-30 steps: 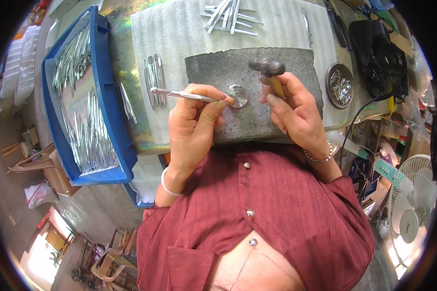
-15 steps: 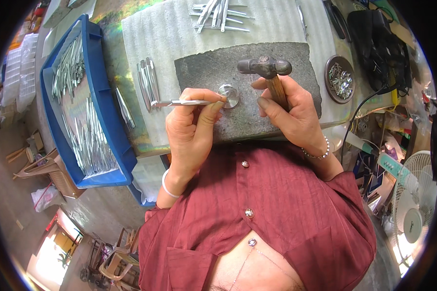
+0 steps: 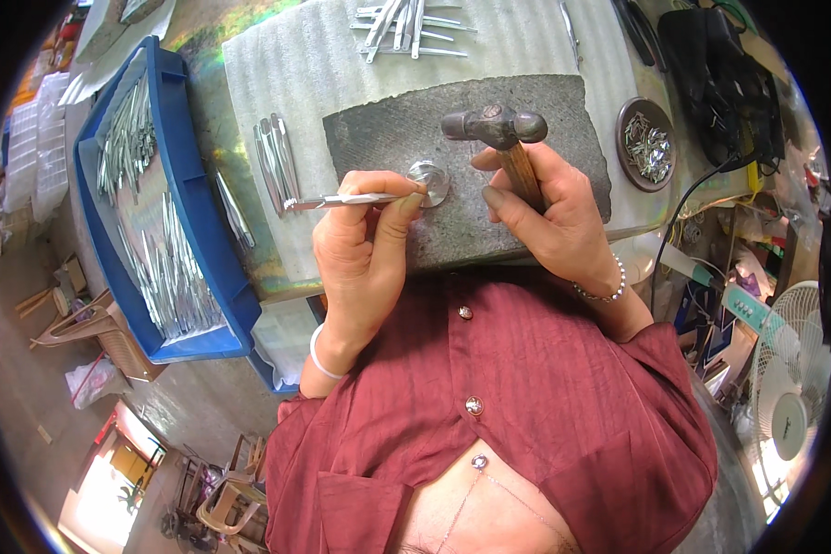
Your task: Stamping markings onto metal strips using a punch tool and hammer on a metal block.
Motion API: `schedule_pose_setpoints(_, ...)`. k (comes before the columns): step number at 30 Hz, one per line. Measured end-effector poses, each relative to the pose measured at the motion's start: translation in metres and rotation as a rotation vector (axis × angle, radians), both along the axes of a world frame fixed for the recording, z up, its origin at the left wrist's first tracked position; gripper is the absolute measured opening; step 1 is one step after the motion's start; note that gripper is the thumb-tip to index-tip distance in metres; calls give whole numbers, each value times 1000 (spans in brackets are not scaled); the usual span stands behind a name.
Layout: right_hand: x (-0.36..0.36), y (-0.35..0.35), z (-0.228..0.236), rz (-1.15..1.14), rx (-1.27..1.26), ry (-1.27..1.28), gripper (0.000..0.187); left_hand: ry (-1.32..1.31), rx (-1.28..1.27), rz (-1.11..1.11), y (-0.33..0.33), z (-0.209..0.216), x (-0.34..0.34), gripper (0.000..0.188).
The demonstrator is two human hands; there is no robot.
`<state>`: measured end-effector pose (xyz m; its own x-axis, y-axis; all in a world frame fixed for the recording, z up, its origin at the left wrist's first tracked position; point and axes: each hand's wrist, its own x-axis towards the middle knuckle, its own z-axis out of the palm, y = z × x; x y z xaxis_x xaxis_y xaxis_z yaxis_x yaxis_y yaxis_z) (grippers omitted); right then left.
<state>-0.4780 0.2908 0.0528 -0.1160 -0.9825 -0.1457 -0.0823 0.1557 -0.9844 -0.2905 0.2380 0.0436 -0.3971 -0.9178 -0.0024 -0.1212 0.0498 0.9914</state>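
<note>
Between the thumb and fingers of my left hand (image 3: 365, 235) is a slim silver metal piece (image 3: 337, 200), lying nearly level and pointing left. Its right end sits at my fingertips, over the edge of a round shiny metal block (image 3: 430, 185). That block rests on a dark grey slab (image 3: 392, 129). My right hand (image 3: 559, 208) is closed around the wooden handle of a ball-peen hammer (image 3: 495, 126). The hammer's head is raised above the slab, apart from the block, up and to the right of it.
Left of the bench stands a blue tray (image 3: 189, 166) full of slim metal pieces. More such pieces (image 3: 275, 164) lie on the pale foam sheet (image 3: 295, 74), with a crossed pile (image 3: 406, 28) at the back. A round dish (image 3: 632, 175) of small metal parts sits right; beyond is a fan (image 3: 789, 388).
Both hands keep their holds on the metal piece and the hammer. The view has shifted slightly; the hammer stands at nearly the same height over the slab.
</note>
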Motion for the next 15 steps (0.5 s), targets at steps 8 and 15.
schedule_pose_setpoints(8,0,0,0,-2,-15,7,22,20,-53,44,-1,0,-3,10)
schedule_pose_setpoints(15,-1,0,2,18,9,34,22,-43,-12,-1,1,3,-2,8)
